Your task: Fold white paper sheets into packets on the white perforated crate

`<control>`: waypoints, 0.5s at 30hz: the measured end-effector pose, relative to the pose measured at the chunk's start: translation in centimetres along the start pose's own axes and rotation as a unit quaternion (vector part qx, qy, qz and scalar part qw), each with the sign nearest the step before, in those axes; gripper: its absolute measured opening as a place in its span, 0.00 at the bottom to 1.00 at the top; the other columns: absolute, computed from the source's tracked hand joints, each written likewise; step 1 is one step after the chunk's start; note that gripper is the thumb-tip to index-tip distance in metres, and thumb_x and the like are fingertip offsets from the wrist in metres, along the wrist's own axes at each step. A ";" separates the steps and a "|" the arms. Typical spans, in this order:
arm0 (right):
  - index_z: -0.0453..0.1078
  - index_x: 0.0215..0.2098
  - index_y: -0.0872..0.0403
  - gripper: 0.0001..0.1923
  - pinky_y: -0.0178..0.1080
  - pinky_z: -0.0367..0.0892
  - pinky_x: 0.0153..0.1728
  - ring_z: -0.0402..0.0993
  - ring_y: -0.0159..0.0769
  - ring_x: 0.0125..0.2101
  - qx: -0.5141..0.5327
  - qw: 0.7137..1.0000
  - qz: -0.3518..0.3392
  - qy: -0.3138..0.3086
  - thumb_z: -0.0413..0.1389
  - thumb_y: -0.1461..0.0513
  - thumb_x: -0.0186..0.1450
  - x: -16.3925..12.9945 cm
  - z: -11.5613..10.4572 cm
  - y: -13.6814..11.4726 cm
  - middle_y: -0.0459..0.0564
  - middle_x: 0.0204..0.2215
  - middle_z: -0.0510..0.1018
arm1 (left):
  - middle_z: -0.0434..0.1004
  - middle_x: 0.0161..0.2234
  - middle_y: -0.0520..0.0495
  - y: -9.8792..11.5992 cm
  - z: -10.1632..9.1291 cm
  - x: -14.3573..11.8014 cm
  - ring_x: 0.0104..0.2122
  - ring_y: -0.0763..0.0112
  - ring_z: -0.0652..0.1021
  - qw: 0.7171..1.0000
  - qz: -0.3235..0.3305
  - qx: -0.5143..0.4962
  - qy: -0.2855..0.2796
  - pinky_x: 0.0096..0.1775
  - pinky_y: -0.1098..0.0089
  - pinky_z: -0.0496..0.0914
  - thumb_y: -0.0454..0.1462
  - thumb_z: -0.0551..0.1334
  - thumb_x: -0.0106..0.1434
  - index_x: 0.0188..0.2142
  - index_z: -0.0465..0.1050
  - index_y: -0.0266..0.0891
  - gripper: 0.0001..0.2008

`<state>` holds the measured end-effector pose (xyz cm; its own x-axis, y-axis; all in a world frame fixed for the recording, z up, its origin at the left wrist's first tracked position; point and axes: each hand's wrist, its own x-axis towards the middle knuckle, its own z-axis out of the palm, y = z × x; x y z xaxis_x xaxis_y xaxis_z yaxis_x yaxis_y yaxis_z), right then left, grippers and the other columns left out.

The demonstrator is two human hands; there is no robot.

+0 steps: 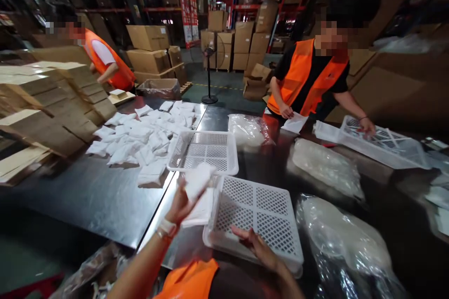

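Observation:
My left hand (179, 205) is raised above the steel table's near edge and holds a small white packet (196, 182) by its lower end. Just under it, more white packets (202, 210) lie against the left wall of a white perforated basket (257, 215). My right hand (255, 243) rests with fingers spread on that basket's near rim. A second white basket (205, 150) stands just behind, with nothing in it that I can see.
Several white packets (140, 135) are strewn over the steel table (94, 196) at left, beside stacked flat cardboard (38, 103). Clear plastic bags (328, 163) lie at right. A person in an orange vest (301, 79) opposite touches another white basket (382, 142). Another person in orange (105, 63) bends at back left.

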<state>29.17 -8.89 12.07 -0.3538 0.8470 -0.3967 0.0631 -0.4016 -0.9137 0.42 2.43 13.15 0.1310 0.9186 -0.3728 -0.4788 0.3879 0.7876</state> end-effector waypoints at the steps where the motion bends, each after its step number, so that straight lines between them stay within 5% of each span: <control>1: 0.77 0.47 0.50 0.42 0.53 0.57 0.61 0.66 0.50 0.59 0.001 1.000 0.005 -0.004 0.48 0.30 0.53 -0.1 -0.1 0.0 0.59 0.55 0.74 | 0.78 0.43 0.38 2.1 -1.5 1.5 0.47 0.56 0.78 0.993 0.085 0.057 0.065 0.45 0.53 0.74 0.56 0.44 0.65 0.48 0.68 0.42 0.27; 3: 0.76 0.49 0.51 0.41 0.55 0.57 0.61 0.69 0.50 0.56 -0.005 0.999 0.000 0.041 0.54 0.32 0.52 -0.3 -0.2 0.0 0.61 0.54 0.74 | 0.77 0.43 0.40 4.2 -4.0 4.1 0.48 0.62 0.77 0.935 0.163 0.255 0.183 0.47 0.56 0.73 0.50 0.40 0.68 0.49 0.66 0.42 0.24; 4: 0.76 0.49 0.52 0.39 0.56 0.57 0.60 0.71 0.50 0.54 -0.005 0.998 -0.003 0.070 0.57 0.34 0.51 -0.4 -0.4 0.0 0.61 0.52 0.75 | 0.76 0.45 0.41 4.1 -4.8 4.9 0.50 0.62 0.76 0.922 0.167 0.290 0.196 0.50 0.55 0.72 0.48 0.44 0.68 0.50 0.65 0.43 0.20; 6: 0.77 0.47 0.53 0.37 0.56 0.60 0.59 0.74 0.50 0.51 0.017 0.991 -0.013 0.132 0.61 0.38 0.50 -0.8 -1.1 0.1 0.62 0.49 0.78 | 0.76 0.46 0.41 1.8 -6.0 5.4 0.52 0.59 0.75 0.902 0.159 0.357 0.184 0.54 0.53 0.68 0.42 0.55 0.62 0.47 0.68 0.41 0.15; 9: 0.77 0.44 0.54 0.32 0.53 0.66 0.55 0.77 0.49 0.46 0.086 0.962 -0.041 0.254 0.64 0.41 0.49 -2.7 -3.4 0.4 0.60 0.43 0.81 | 0.77 0.46 0.39 -4.2 -7.0 4.0 0.54 0.52 0.73 0.883 0.134 0.442 0.082 0.59 0.51 0.62 0.33 0.63 0.48 0.39 0.73 0.39 0.15; 10: 0.77 0.42 0.54 0.31 0.52 0.68 0.54 0.78 0.48 0.44 0.106 0.943 -0.053 0.312 0.64 0.42 0.49 -3.6 -4.6 0.7 0.60 0.42 0.81 | 0.77 0.49 0.39 -6.0 -7.3 3.3 0.56 0.51 0.72 0.856 0.128 0.500 0.030 0.61 0.50 0.59 0.31 0.63 0.47 0.39 0.74 0.40 0.17; 12: 0.77 0.39 0.54 0.30 0.51 0.71 0.50 0.79 0.48 0.40 0.138 0.885 -0.076 0.438 0.65 0.43 0.46 -6.0 -7.0 1.6 0.58 0.38 0.82 | 0.72 0.55 0.37 -8.9 -7.7 2.5 0.60 0.48 0.67 0.758 0.128 0.637 -0.062 0.61 0.48 0.56 0.31 0.62 0.48 0.43 0.74 0.40 0.20; 14: 0.76 0.36 0.54 0.29 0.50 0.73 0.46 0.79 0.46 0.36 0.160 0.814 -0.095 0.551 0.66 0.44 0.44 -8.6 -9.4 3.0 0.57 0.34 0.82 | 0.69 0.58 0.36 -10.3 -7.8 2.4 0.61 0.48 0.65 0.657 0.134 0.735 -0.098 0.61 0.47 0.56 0.32 0.60 0.54 0.46 0.73 0.40 0.19; 15: 0.75 0.35 0.54 0.28 0.49 0.74 0.44 0.79 0.45 0.35 0.169 0.782 -0.100 0.592 0.66 0.44 0.43 -9.9 -10.4 3.9 0.56 0.33 0.81 | 0.69 0.58 0.35 -10.6 -7.7 2.6 0.60 0.49 0.66 0.635 0.136 0.755 -0.096 0.60 0.49 0.57 0.32 0.58 0.55 0.45 0.74 0.39 0.16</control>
<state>42.63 -15.21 11.52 0.7991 0.5530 -0.2360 -0.2047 -0.1188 -0.9716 -0.86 0.11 0.04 0.3937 0.9034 -0.1699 0.8518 -0.2890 0.4370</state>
